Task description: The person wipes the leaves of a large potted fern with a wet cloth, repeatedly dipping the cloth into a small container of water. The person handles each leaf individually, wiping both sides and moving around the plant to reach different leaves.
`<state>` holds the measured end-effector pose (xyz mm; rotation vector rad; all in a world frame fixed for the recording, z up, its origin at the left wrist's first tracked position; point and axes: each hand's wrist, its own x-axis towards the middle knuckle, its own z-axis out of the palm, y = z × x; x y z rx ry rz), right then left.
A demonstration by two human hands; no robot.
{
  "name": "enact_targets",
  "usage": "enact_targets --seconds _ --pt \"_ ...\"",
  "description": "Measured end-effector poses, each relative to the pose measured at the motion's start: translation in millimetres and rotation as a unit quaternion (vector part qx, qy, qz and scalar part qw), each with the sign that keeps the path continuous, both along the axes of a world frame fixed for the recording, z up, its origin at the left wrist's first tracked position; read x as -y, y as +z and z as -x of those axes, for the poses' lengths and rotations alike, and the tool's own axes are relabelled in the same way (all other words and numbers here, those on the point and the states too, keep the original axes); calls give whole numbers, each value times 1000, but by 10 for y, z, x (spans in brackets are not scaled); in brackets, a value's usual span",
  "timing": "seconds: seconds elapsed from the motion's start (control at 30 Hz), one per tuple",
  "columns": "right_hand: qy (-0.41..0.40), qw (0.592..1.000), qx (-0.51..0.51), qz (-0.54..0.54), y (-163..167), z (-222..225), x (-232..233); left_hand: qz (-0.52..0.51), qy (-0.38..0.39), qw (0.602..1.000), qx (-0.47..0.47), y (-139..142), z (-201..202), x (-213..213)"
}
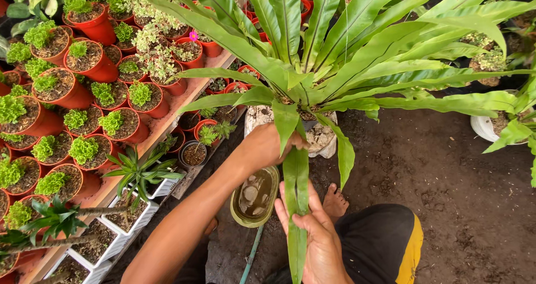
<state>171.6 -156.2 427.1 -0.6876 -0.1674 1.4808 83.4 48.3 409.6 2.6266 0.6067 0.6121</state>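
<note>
A large fern with long broad green leaves grows from a white sack on the dirt ground. One long drooping leaf hangs toward me. My left hand grips that leaf near its base, close to the sack. My right hand lies under the leaf's lower part, palm up, fingers curled around it. Below my left wrist sits a round green container holding murky water.
Rows of small red pots with green seedlings fill a wooden bench at left. White square pots stand at lower left. My bare foot rests on the dark soil; a thin green hose runs beneath the container.
</note>
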Motion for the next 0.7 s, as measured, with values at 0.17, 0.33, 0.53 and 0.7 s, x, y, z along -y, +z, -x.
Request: enact_targets --seconds 0.17,0.33,0.53,0.7 --pt "1 1000 9 -5 -5 29 3 19 67 996 -57 -575 -227 -601" --pt "-7 999 22 33 -15 0 -13 -6 112 988 -105 -1031 -432 -1051" --pt "1 1000 23 12 -48 -29 -29 -87 156 954 -241 -1275 -519 -1160" --pt "1 1000 19 8 -49 -59 -17 -10 96 994 -49 -1104 -387 -1059"
